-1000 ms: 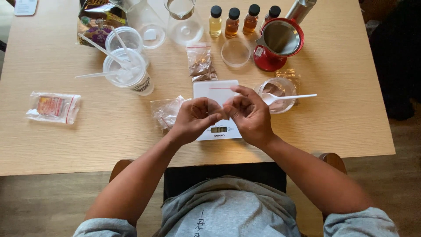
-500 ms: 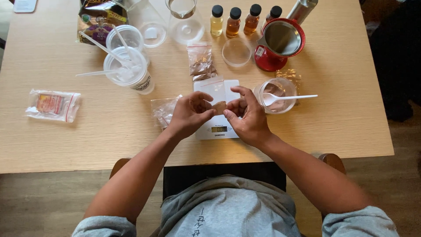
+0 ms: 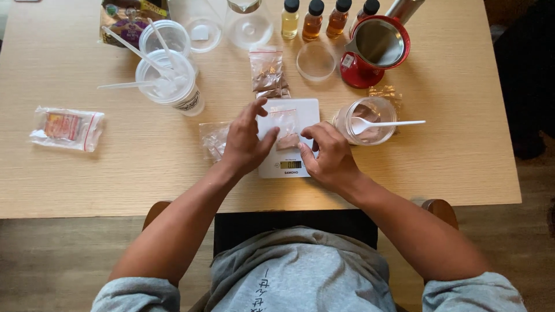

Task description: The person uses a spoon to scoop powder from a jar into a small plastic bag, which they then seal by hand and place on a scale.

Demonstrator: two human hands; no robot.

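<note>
From the head camera, both hands meet over a small white scale [image 3: 287, 164] at the near middle of the wooden table [image 3: 462, 150]. The left hand [image 3: 245, 141] has fingers spread wide, thumb touching a small clear bag [image 3: 285, 128] of brown powder lying on the scale. The right hand [image 3: 328, 156] seems to pinch the bag's near edge between thumb and forefinger. Just right stands a clear jar [image 3: 370, 118] with a white spoon [image 3: 384, 123] across it.

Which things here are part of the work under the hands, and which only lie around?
In use:
left hand
right hand
small bag
white scale

Lying about:
jar with spoon
red pot
four bottles
plastic cups
packet at left
</note>
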